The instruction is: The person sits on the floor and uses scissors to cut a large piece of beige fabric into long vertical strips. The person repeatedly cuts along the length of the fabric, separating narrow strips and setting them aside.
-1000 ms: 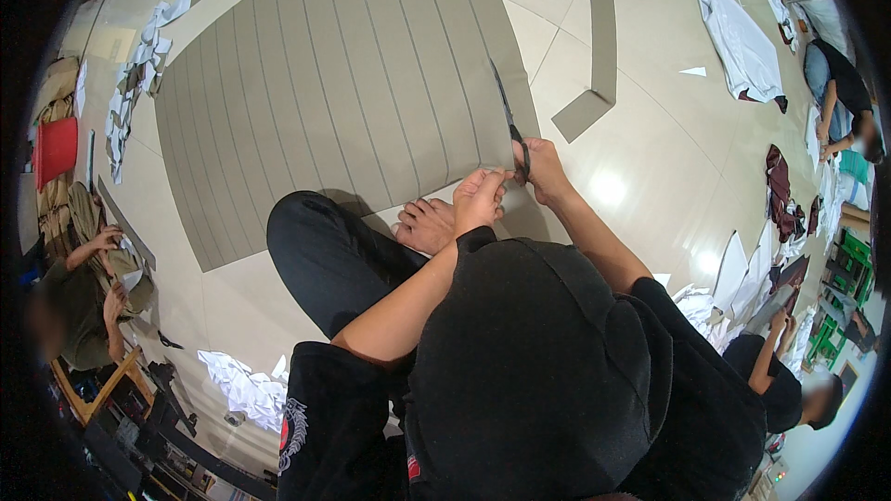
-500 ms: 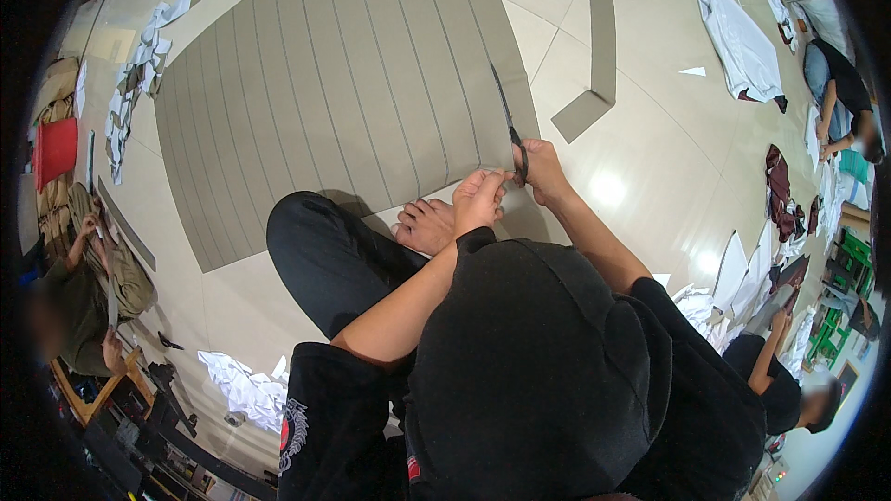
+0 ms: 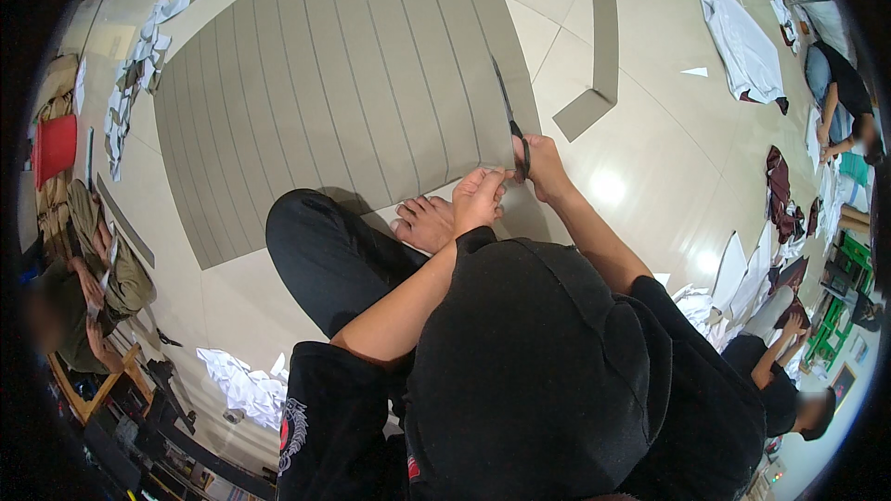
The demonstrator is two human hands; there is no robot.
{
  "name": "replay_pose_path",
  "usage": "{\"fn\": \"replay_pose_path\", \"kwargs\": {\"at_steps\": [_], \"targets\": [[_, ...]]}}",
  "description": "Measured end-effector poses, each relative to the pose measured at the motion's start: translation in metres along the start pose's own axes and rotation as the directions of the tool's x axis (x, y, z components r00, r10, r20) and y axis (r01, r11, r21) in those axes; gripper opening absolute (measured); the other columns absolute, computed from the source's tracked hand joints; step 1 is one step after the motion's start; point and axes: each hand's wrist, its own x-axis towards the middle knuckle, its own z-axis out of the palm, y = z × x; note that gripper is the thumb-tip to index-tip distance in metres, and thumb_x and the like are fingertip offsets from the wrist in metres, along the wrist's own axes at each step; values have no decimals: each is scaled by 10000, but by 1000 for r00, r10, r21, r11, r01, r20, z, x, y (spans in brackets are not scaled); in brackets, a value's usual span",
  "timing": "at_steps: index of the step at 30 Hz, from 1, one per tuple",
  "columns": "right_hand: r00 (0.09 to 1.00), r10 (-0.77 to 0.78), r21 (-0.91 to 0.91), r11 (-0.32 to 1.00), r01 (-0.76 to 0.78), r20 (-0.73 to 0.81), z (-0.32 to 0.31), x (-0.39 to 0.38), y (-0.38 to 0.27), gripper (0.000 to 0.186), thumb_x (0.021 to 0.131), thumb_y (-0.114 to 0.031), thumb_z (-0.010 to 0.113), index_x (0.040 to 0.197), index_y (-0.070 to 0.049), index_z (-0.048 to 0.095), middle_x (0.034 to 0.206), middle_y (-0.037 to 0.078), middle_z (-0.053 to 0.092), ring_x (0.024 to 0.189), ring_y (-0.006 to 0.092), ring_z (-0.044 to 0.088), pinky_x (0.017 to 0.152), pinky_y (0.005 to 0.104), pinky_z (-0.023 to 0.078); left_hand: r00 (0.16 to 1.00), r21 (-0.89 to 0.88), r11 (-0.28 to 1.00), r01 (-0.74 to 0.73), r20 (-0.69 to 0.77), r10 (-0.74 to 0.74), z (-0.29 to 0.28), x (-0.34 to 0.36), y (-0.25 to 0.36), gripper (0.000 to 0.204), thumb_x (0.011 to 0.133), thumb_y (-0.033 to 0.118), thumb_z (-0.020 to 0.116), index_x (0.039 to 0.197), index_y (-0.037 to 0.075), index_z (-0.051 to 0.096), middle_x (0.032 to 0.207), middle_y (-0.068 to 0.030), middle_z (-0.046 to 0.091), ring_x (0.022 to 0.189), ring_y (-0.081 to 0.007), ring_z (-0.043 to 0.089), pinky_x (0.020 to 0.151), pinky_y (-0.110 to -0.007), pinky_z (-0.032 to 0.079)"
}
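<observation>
Hands [image 3: 477, 197] closed: left sheet [image 3: 343, 83], right [image 3: 543, 170] scissors [image 3: 512, 125]

Dark grey stripes on a grey-brown sheet [image 3: 306, 83], upper centre.
Black scissors [image 3: 511, 118] at centre, black cap [image 3: 538, 362] below; white paper scraps [image 3: 243, 385] lower left, maroon cloth [image 3: 778, 187] at right.

The striped sheet [image 3: 325, 102] ran past the picture's top edge.
By its near right corner, the right hand [image 3: 541, 165] partly hid the scissors [image 3: 514, 127] and the left hand's [image 3: 479, 197] grip was unclear; left of the sheet, a co-worker's head [image 3: 46, 315] was blurred.
</observation>
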Motion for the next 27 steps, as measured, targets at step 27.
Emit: {"fn": "replay_pose_path", "kwargs": {"at_steps": [27], "targets": [[989, 89, -83, 992, -99, -115, 10, 25, -13, 317, 876, -295, 714, 701, -60, 590, 586, 5, 517, 470, 121, 468, 439, 293, 349, 1000, -6, 1000, -5, 28, 5, -3, -1, 1, 147, 951, 205, 666, 896, 72, 696, 666, 60, 528, 493, -29, 367, 439, -222, 248]]}}
